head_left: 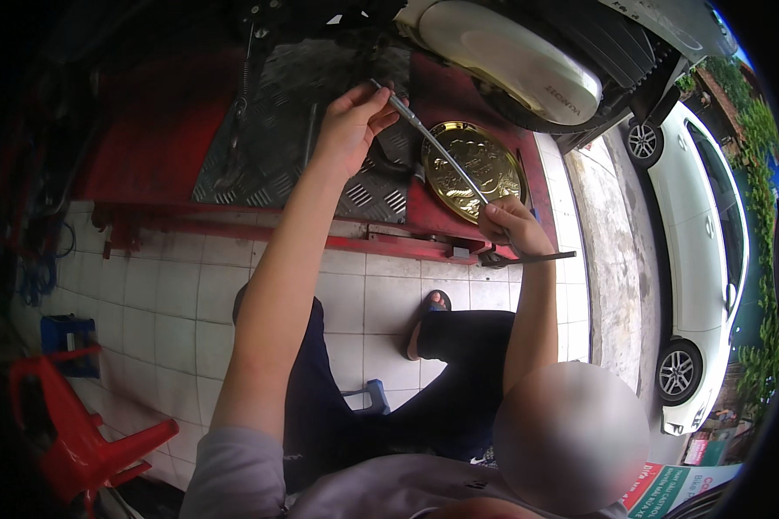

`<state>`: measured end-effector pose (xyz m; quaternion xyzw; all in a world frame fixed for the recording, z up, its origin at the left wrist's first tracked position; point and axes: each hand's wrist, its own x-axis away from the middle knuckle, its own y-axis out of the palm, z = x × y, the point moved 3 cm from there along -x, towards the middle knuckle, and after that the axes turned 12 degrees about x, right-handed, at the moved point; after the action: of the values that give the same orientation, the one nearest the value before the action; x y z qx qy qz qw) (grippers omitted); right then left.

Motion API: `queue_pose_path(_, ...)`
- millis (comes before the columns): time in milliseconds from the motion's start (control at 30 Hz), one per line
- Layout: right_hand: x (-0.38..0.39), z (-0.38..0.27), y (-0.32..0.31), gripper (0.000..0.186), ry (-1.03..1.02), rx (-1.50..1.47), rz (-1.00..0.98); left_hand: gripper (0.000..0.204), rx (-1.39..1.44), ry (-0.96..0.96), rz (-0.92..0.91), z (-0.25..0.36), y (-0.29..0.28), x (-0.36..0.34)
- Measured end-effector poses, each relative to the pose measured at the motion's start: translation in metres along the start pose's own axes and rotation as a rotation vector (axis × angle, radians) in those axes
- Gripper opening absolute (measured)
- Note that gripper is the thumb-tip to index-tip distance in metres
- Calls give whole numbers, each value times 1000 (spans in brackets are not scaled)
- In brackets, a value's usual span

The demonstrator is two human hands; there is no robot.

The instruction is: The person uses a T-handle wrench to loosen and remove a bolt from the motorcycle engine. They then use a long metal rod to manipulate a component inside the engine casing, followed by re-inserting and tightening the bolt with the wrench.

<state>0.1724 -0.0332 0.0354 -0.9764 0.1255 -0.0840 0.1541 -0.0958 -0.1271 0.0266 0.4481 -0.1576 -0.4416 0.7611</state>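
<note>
A long thin T-handle socket wrench (446, 154) slants between my two hands above the work platform. My left hand (355, 130) pinches its upper, socket end with thumb and fingers. Lower down on the right, my right hand (512, 227) is closed around the shaft near the dark crossbar. Behind the shaft lies a round gold tray (476, 164) with a raised pattern, resting on the red platform (138, 130). A dark tread-plate mat (234, 177) lies under and left of my left hand.
A motorcycle with a silver engine cover (528, 65) stands over the platform's far side. On the tiled floor are a red plastic chair (104, 450), a blue stool (69, 346) and a small grey-blue stool (376, 396) between my legs. A white car (701, 233) is parked at the right.
</note>
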Motion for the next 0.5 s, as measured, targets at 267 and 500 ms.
queue_pose_path(267,-23,1,56,42,22,143,75,24,617,-118,181,-23,16,16)
queue_pose_path(500,31,-127,15,37,-262,596,191,22,465,-164,275,-15,9,29)
